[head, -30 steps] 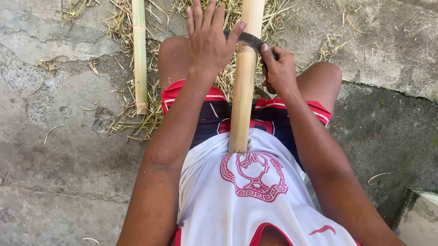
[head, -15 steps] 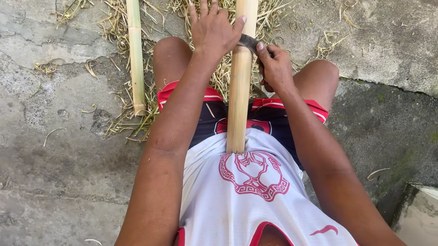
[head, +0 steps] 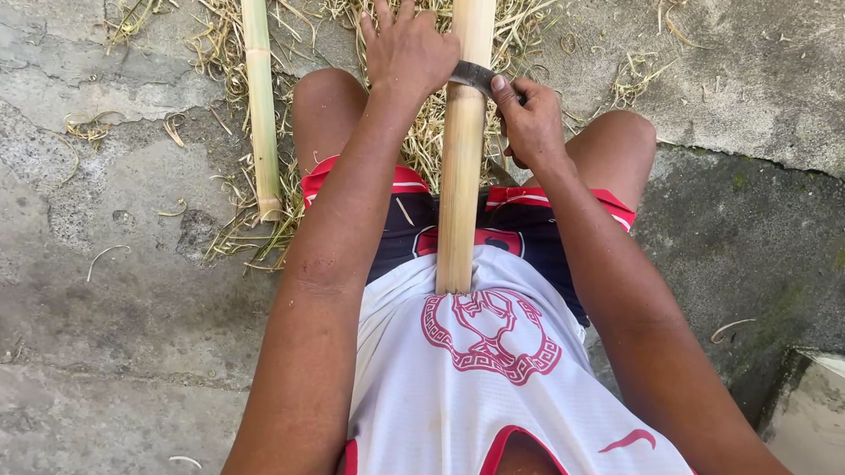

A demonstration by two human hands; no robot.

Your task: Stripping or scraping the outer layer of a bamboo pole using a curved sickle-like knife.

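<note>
Two hands working on one bamboo pole [head: 462, 158], lying lengthwise between the knees, near end butting against the white shirt [head: 487, 359], far end running away out of the top of view. Left hand [head: 411, 50] pressing on the pole's left flank, fingers spread and open, steadying rather than clasping. Right hand [head: 532, 121] sitting just right of the pole, closed tight around a knife handle, handle itself hidden inside the fist. Dark blade [head: 472, 74] crossing from that fist toward the pole, touching its right edge, set across the long axis. Lying well left of the pole, roughly parallel: a second bamboo stick [head: 260, 101] on the concrete ground [head: 80, 313], among dry shavings [head: 427, 141].
</note>
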